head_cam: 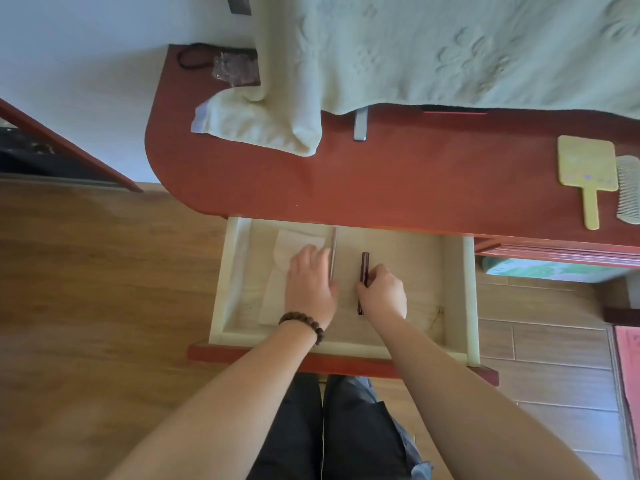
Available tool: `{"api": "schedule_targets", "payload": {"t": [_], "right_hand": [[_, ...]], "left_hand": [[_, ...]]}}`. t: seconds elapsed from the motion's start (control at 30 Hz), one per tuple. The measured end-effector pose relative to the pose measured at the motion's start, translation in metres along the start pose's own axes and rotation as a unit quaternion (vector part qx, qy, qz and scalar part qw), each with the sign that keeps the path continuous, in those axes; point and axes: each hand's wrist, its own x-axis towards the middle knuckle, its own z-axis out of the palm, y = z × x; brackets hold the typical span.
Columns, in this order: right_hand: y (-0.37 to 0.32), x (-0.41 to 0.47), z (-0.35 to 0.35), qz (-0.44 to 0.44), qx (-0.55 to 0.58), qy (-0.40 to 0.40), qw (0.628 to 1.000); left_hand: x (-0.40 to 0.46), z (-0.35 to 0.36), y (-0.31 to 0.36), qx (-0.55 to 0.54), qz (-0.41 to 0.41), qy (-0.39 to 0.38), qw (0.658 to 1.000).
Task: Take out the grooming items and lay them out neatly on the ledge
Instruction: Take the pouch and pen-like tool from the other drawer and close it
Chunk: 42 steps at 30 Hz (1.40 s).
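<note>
Inside open drawer (453,289): both hands on slim sticks.
Red ledge (398,181) holds yellow hand mirror (585,168), comb (628,188) touching it. Right hand (384,292) fingers curled round dark stick (364,265); left hand (311,282) loosely open against pale stick (334,247).

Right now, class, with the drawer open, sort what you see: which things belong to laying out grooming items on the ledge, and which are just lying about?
Part of the job:
- hand mirror and comb, on the ledge
- dark stick at the right hand
- pale stick by the left hand
- drawer

Lying about:
- towel
- paper
- black cord
</note>
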Motion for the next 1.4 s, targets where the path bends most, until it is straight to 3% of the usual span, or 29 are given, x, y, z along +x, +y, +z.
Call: {"api": "schedule_targets", "payload": {"t": [0.2,0.33,0.6,0.73,0.93,1.13,1.4], "right_hand": [[0.002,0.002,-0.002,-0.003,0.026,0.023,0.999],[0.006,0.006,-0.003,-0.003,0.039,0.031,0.999],[0.011,0.002,-0.011,-0.005,0.062,0.045,0.997],[0.011,-0.010,-0.020,-0.022,0.086,0.054,0.995],[0.007,-0.047,-0.045,-0.037,0.136,0.083,0.986],[0.004,-0.065,-0.096,-0.041,0.199,0.141,0.969],[0.006,0.002,-0.195,-0.075,0.203,0.202,0.955]], "left_hand": [[0.013,0.025,0.017,0.023,-0.044,-0.055,0.997],[0.023,0.035,0.017,0.060,-0.039,-0.045,0.996],[0.030,0.036,0.021,-0.019,-0.100,-0.075,0.992],[0.023,0.025,0.019,-0.118,-0.133,-0.121,0.976],[-0.004,-0.015,0.011,-0.244,-0.069,-0.164,0.953],[0.006,-0.057,0.055,-0.317,-0.010,-0.120,0.941],[0.079,-0.062,0.158,-0.290,0.045,-0.060,0.954]]}}
